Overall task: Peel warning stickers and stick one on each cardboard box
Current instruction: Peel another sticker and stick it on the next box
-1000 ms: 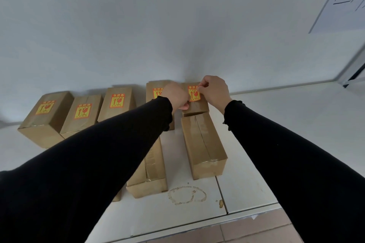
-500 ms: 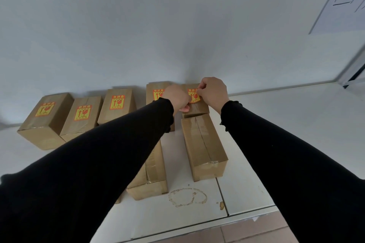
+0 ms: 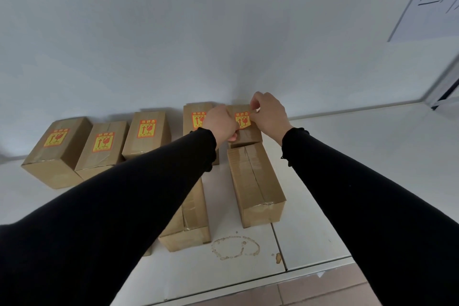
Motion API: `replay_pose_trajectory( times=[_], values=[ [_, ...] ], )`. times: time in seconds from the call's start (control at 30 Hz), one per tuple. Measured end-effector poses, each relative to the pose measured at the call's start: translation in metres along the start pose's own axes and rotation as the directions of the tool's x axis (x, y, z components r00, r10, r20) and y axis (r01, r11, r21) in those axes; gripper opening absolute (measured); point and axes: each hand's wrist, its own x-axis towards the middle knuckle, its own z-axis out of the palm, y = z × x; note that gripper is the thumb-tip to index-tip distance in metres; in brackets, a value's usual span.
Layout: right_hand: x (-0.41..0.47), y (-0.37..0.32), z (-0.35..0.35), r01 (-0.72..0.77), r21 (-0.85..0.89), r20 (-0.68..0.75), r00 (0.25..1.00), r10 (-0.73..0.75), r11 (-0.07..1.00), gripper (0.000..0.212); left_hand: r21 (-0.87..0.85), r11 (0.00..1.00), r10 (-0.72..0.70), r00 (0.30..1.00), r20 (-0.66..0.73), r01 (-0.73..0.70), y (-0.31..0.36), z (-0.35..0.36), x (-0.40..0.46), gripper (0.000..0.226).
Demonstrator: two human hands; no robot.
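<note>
Several brown cardboard boxes stand in a back row against the wall. A yellow and red warning sticker (image 3: 242, 120) lies on top of the rightmost back box (image 3: 248, 134). My left hand (image 3: 221, 123) rests on that box at the sticker's left edge, fingers curled over it. My right hand (image 3: 268, 114) pinches the sticker's upper right corner between thumb and finger. Boxes to the left carry stickers: one (image 3: 198, 119), another (image 3: 147, 128), a third (image 3: 103, 142). Two unlabelled boxes (image 3: 255, 181) (image 3: 191, 226) lie in front.
The boxes sit on a white tabletop (image 3: 347, 156) against a pale wall. The far-left stickered box (image 3: 56, 149) ends the row. A brown ring stain (image 3: 234, 247) marks the table near the front edge. Tiled floor (image 3: 285, 293) shows below.
My right hand has shifted from pressing the sticker's right side to pinching its upper right corner. My left hand stays at the left edge. The boxes have not moved.
</note>
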Motion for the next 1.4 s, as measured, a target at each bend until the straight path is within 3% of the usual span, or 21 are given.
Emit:
replay_pose_trajectory(
  times=[0.13, 0.3, 0.4, 0.53, 0.67, 0.83, 0.97, 1.1, 1.2, 1.4],
  values=[
    [0.0, 0.006, -0.006, -0.001, 0.083, 0.104, 0.995, -0.008, 0.997, 0.005, 0.006, 1.0, 0.026, 0.999, -0.027, -0.026, -0.001, 0.0, -0.002, 0.017],
    [0.002, 0.01, -0.01, -0.001, 0.026, 0.229, 0.973, -0.005, 1.0, 0.026, 0.085, 0.996, 0.02, 1.0, -0.016, -0.019, 0.002, -0.003, -0.007, 0.012],
    [0.001, 0.011, -0.012, -0.013, 0.046, 0.238, 0.971, 0.002, 0.999, 0.031, 0.115, 0.993, 0.026, 1.0, -0.017, -0.024, 0.003, -0.003, -0.009, 0.021],
    [-0.002, 0.009, -0.016, -0.015, 0.071, 0.244, 0.97, -0.003, 0.997, 0.036, 0.077, 0.997, 0.019, 1.0, -0.017, -0.018, 0.004, -0.004, -0.011, 0.008],
    [-0.005, 0.009, -0.016, -0.025, 0.09, 0.268, 0.963, 0.0, 0.996, 0.041, 0.03, 0.999, 0.015, 1.0, -0.011, -0.015, 0.003, -0.006, -0.012, 0.015],
    [-0.015, 0.004, -0.02, 0.018, 0.013, 0.217, 0.976, -0.02, 1.0, 0.04, 0.006, 0.998, 0.063, 0.998, -0.023, -0.062, 0.0, -0.01, -0.02, 0.016],
    [-0.031, -0.013, -0.028, 0.098, -0.124, 0.144, 0.986, -0.08, 0.987, 0.033, 0.131, 0.959, 0.258, 0.966, -0.036, -0.251, -0.012, -0.031, -0.033, 0.013],
    [-0.055, -0.046, -0.032, 0.232, -0.254, 0.128, 0.97, -0.206, 0.939, 0.029, 0.388, 0.824, 0.436, 0.899, 0.035, -0.414, -0.027, -0.071, -0.062, 0.022],
    [-0.081, -0.083, -0.033, 0.316, -0.318, 0.166, 0.947, -0.275, 0.894, 0.031, 0.539, 0.742, 0.432, 0.899, 0.073, -0.4, -0.045, -0.111, -0.092, 0.032],
    [-0.141, -0.171, -0.019, 0.429, -0.317, 0.253, 0.898, -0.36, 0.846, 0.035, 0.663, 0.698, 0.309, 0.949, 0.062, -0.271, -0.101, -0.206, -0.171, 0.044]
  ],
)
